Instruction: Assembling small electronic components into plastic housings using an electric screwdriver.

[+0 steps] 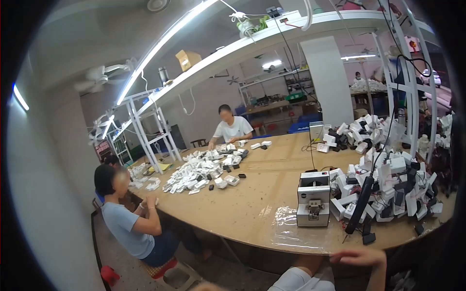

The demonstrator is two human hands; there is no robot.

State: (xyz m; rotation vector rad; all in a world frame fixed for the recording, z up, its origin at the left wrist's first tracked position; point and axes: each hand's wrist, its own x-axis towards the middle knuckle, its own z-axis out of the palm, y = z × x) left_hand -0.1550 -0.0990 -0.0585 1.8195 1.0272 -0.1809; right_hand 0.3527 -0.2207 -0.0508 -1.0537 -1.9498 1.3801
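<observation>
My right hand (358, 257) is just below the table's front edge, over my lap. Its fingers stretch out to the left and nothing shows in them. Of my left hand (208, 287) only a sliver appears at the bottom edge; its fingers are hidden. Nearest the right hand on the table are a clear plastic sheet (291, 234) and a small white-and-black bench machine (313, 201). A black stick-shaped tool (360, 206), perhaps an electric screwdriver, hangs from a cable beside it. Behind that tool lies a heap of white plastic housings and black parts (395, 182).
Another heap of white and black parts (206, 167) covers the table's far left. One person (128, 216) sits on a stool at the left side; another (230, 126) sits at the far side. A white overhead shelf (242, 46) and metal posts (412, 111) frame the brown table (262, 186).
</observation>
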